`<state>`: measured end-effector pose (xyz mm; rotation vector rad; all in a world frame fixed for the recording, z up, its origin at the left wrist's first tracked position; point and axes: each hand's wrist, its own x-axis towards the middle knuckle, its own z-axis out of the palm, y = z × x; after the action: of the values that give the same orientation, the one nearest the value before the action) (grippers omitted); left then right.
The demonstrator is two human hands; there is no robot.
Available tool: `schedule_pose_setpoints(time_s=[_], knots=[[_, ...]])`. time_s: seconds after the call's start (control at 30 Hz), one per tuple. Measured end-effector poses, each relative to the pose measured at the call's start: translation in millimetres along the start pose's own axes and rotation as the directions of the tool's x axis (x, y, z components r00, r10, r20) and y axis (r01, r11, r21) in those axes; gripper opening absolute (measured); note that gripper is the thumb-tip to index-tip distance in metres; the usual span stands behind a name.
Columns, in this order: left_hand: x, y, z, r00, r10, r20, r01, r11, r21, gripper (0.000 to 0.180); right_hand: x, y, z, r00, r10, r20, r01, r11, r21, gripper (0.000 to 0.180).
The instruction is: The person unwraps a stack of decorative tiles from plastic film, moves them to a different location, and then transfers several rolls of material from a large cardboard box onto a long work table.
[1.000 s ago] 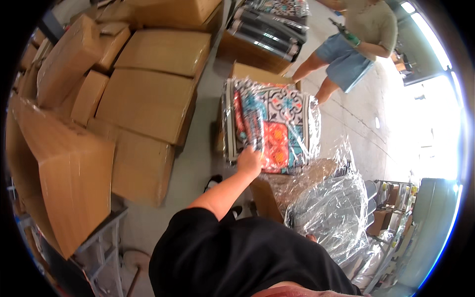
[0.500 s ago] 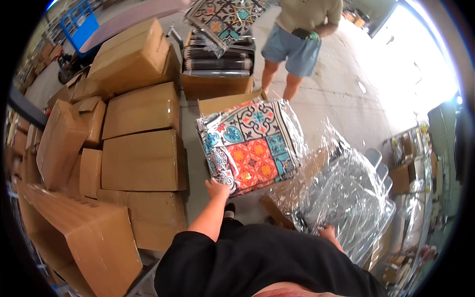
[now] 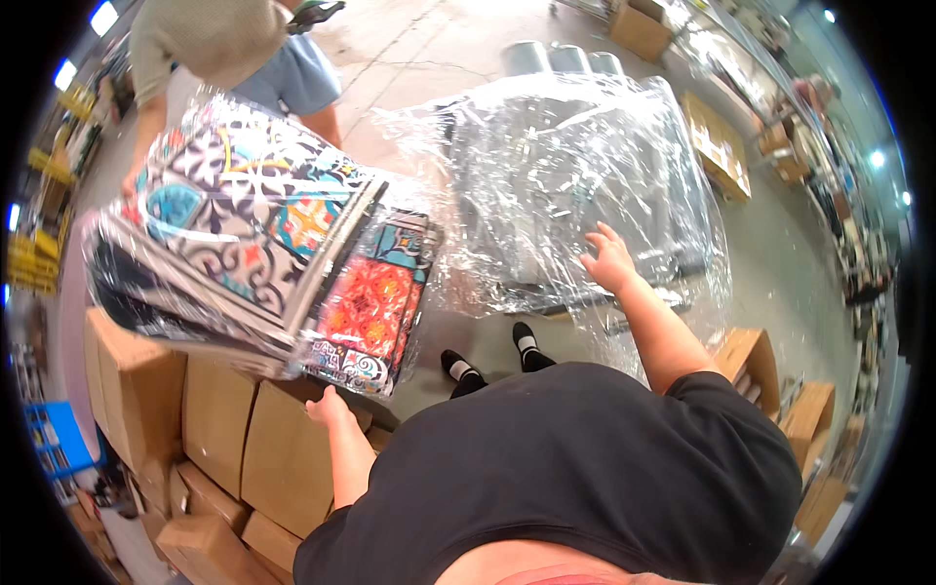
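Observation:
My left hand (image 3: 329, 407) is at the near corner of a plastic-wrapped patterned mat (image 3: 369, 312), its fingers apart; contact with the edge is unclear. This mat has red, teal and black-and-white tile designs. A second wrapped patterned mat (image 3: 244, 210), folded thick, overlaps it from the left, with another person's hand (image 3: 132, 183) at its far left side. To the right, my right hand (image 3: 609, 258) is spread over clear crinkled plastic film (image 3: 546, 195), holding nothing. The film covers a large pile of dark grey, flat-looking goods that I cannot make out.
The other person (image 3: 234, 49) stands at the far left in shorts. Brown cartons (image 3: 288, 444) are stacked at the lower left, near a blue cart (image 3: 60, 439). Grey cylinders (image 3: 526, 58) stand beyond the film. Open boxes (image 3: 746, 361) and shelving (image 3: 829, 185) line the right.
My view has swung right. My right hand has moved up from the film's near edge, over the film. The other person's patterned mat now overlaps the red-patterned one.

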<state>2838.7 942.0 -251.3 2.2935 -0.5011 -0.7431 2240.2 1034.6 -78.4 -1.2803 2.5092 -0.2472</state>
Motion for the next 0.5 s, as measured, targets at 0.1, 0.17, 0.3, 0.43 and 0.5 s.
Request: schedule_pose_setpoints(time_s=[0.1, 0.17, 0.3, 0.43, 0.5], knots=[[-40.5, 59.6, -31.1, 0.989, -0.099, 0.107, 0.112, 0.985, -0.131, 0.078, -24.1, 12.2, -56.9, 0.998, 0.038, -0.05, -0.035, 0.997, 0.062, 0.054], [-59.0, 124.9, -62.9, 0.99, -0.109, 0.092, 0.113, 0.993, -0.042, 0.076, -44.7, 12.8, -134.5, 0.992, 0.097, -0.077, -0.093, 0.994, 0.051, 0.054], [-90.2, 202.2, -131.9, 0.916, -0.193, 0.352, 0.283, 0.933, -0.223, 0.071, -80.2, 57.3, -290.5, 0.965, 0.179, -0.189, -0.177, 0.984, 0.024, 0.06], [-189.5, 173.9, -104.6, 0.918, 0.363, 0.156, -0.384, 0.913, 0.135, 0.059, -129.9, 178.3, -233.8, 0.765, 0.449, -0.461, -0.534, 0.843, -0.065, 0.085], [-244.8, 163.7, -78.4, 0.687, 0.601, 0.41, -0.699, 0.7, 0.145, 0.051, -129.5, 235.4, -209.6, 0.702, 0.54, -0.464, -0.606, 0.795, 0.008, 0.093]])
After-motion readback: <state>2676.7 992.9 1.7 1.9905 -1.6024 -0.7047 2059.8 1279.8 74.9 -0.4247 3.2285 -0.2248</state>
